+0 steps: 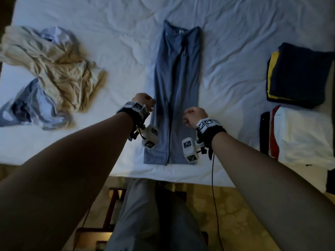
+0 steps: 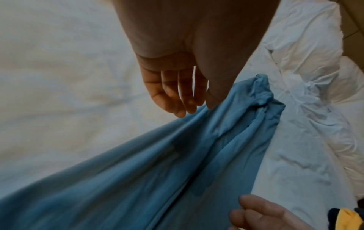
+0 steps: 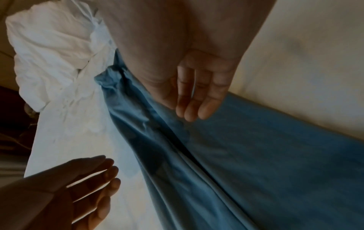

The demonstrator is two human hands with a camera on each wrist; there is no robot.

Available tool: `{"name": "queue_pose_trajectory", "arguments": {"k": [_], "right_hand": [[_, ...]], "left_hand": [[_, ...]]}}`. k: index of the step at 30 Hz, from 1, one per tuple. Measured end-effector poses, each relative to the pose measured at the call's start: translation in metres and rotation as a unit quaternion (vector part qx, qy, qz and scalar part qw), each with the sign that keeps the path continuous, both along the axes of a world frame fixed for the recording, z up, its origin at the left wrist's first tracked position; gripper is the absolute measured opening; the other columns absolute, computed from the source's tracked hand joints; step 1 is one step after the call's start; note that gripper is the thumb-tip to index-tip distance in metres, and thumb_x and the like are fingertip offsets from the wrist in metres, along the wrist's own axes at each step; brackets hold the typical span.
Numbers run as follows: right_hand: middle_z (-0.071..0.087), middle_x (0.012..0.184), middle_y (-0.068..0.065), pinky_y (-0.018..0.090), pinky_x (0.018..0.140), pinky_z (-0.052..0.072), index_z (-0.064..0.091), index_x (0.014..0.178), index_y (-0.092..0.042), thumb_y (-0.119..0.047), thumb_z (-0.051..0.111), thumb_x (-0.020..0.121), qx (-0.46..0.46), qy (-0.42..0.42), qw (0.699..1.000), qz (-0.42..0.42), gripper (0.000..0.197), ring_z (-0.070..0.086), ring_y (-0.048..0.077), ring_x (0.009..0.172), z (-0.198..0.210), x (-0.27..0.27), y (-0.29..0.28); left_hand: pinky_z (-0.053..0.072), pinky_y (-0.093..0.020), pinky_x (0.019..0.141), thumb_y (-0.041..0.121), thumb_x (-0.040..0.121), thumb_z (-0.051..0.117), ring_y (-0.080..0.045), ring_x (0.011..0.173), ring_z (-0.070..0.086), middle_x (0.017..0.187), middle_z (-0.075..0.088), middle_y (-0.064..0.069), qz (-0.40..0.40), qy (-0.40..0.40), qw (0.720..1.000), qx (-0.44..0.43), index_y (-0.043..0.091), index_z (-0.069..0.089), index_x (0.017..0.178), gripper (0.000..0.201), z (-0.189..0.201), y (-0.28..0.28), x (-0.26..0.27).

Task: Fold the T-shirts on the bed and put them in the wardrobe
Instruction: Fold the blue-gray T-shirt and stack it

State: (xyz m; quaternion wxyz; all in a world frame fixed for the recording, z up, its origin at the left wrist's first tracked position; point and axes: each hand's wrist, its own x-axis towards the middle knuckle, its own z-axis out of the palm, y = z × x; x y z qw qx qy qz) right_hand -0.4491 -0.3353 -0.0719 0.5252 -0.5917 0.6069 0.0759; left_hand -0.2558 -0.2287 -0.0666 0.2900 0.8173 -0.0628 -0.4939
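A blue T-shirt (image 1: 176,84) lies on the white bed (image 1: 117,42), folded lengthwise into a narrow strip that runs away from me. My left hand (image 1: 145,103) hovers at the strip's left edge, its fingers (image 2: 177,99) loosely bent and holding nothing. My right hand (image 1: 193,115) hangs over the strip's right half, fingers (image 3: 195,102) relaxed and just above the blue T-shirt (image 3: 256,155). In the left wrist view the blue T-shirt (image 2: 157,171) spreads below the hand. A crumpled beige T-shirt (image 1: 59,69) and a light striped garment (image 1: 32,107) lie at the left.
A folded stack of navy and yellow clothes (image 1: 295,75) sits at the right, with a white folded garment with red trim (image 1: 299,136) in front of it. A bunched white duvet (image 2: 307,65) lies beyond the shirt. The bed's near edge is by my legs.
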Motion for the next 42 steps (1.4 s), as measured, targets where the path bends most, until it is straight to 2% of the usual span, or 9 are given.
{"name": "queue_pose_trajectory", "arguments": {"k": [9,13,16,19,22,25,30,35,42], "right_hand": [[0.068,0.076,0.007,0.030,0.055,0.052,0.060,0.075,-0.022,-0.010,0.050,0.093,-0.005,-0.008,0.999,-0.046,0.023,0.064,0.021,0.067,-0.013,0.069,-0.120],[0.071,0.093,0.011,0.046,0.082,0.058,0.066,0.078,-0.023,-0.033,0.048,0.078,-0.061,0.036,0.997,0.004,0.020,0.067,0.035,0.088,-0.038,0.096,-0.175],[0.068,0.107,0.017,0.038,0.088,0.052,0.063,0.098,-0.013,-0.020,0.053,0.085,-0.118,0.039,0.992,0.021,0.018,0.063,0.034,0.101,-0.032,0.124,-0.204],[0.061,0.123,0.015,0.035,0.092,0.049,0.053,0.128,-0.018,-0.013,0.052,0.088,-0.194,0.003,0.981,0.022,0.041,0.059,0.034,0.111,-0.036,0.150,-0.232],[0.046,0.134,0.018,0.035,0.102,0.044,0.044,0.143,-0.024,-0.010,0.056,0.083,-0.204,-0.005,0.970,0.130,0.062,0.053,0.037,0.119,-0.046,0.173,-0.257],[0.033,0.133,0.011,0.037,0.106,0.043,0.037,0.142,-0.040,-0.017,0.061,0.079,-0.155,0.054,0.968,0.189,0.071,0.052,0.034,0.117,-0.051,0.185,-0.280],[0.047,0.122,0.013,0.029,0.101,0.045,0.066,0.106,-0.024,-0.032,0.065,0.084,-0.194,0.070,0.954,0.218,0.024,0.060,0.032,0.103,-0.048,0.192,-0.305],[0.046,0.127,0.014,0.036,0.102,0.044,0.064,0.101,-0.023,-0.026,0.055,0.087,-0.220,0.106,0.950,0.197,0.018,0.055,0.036,0.110,-0.045,0.185,-0.315],[0.056,0.125,-0.001,0.039,0.096,0.030,0.064,0.113,-0.024,-0.034,0.063,0.079,-0.331,0.067,0.839,0.427,0.035,0.040,0.028,0.124,-0.036,0.206,-0.296]], "left_hand": [[0.057,-0.051,0.082,0.050,0.064,0.063,-0.036,0.088,0.070,0.092,0.071,-0.018,-0.011,-0.057,0.998,0.005,0.011,0.066,0.083,0.043,-0.069,-0.130,0.098],[0.059,-0.049,0.075,0.064,0.048,0.056,-0.034,0.078,0.070,0.086,0.070,-0.014,-0.017,-0.097,0.995,0.002,0.018,0.061,0.078,0.055,-0.074,-0.181,0.130],[0.057,-0.039,0.081,0.046,0.071,0.065,-0.028,0.087,0.065,0.101,0.067,-0.008,-0.028,-0.117,0.993,-0.017,0.025,0.053,0.121,0.055,-0.047,-0.214,0.140],[0.048,-0.037,0.090,0.020,0.087,0.059,-0.030,0.100,0.056,0.121,0.050,-0.015,-0.173,-0.220,0.957,-0.078,0.026,0.043,0.139,0.054,-0.048,-0.242,0.156],[0.041,-0.041,0.100,0.016,0.086,0.062,-0.041,0.116,0.046,0.134,0.038,-0.018,-0.358,-0.267,0.893,-0.052,0.024,0.050,0.138,0.054,-0.059,-0.260,0.176],[0.042,-0.040,0.100,0.028,0.083,0.070,-0.039,0.116,0.048,0.130,0.044,-0.018,-0.418,-0.241,0.876,-0.015,0.022,0.060,0.128,0.046,-0.061,-0.276,0.193],[0.043,-0.034,0.090,0.030,0.092,0.061,-0.035,0.112,0.057,0.119,0.061,-0.022,-0.449,-0.237,0.862,0.012,0.005,0.064,0.118,0.036,-0.051,-0.299,0.214],[0.044,-0.039,0.088,0.037,0.086,0.063,-0.039,0.110,0.051,0.118,0.056,-0.021,-0.452,-0.285,0.844,0.048,0.012,0.067,0.111,0.035,-0.048,-0.298,0.220],[0.034,-0.043,0.096,0.048,0.081,0.064,-0.029,0.119,0.045,0.119,0.058,-0.004,-0.546,-0.313,0.776,-0.044,0.027,0.063,0.112,0.037,-0.038,-0.313,0.176]]}}
